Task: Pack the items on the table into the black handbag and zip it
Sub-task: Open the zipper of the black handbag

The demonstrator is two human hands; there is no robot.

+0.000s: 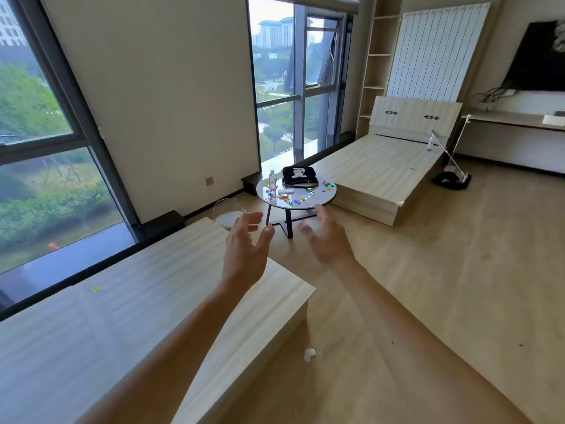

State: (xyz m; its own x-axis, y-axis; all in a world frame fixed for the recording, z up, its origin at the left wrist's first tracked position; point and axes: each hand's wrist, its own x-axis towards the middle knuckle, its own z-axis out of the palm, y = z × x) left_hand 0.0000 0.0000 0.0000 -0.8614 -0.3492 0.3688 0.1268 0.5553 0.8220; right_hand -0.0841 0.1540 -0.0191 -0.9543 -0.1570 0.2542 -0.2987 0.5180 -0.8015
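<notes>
While both my arms reach out ahead of me, my left grip (244, 249) hangs open with fingers spread, holding nothing, above the corner of the near wooden bed frame (153, 301). Just beyond it a white bucket (227, 217) sits on the floor. Farther back stands the round tabletop (324, 195), well apart from both hands. On it, from the left, a clear bottle (272, 179) stands upright, small colourful pieces (327, 184) lie scattered, and the black handbag (299, 176) rests at the far edge. My right grip (328, 240) is open too, palm down, empty.
</notes>
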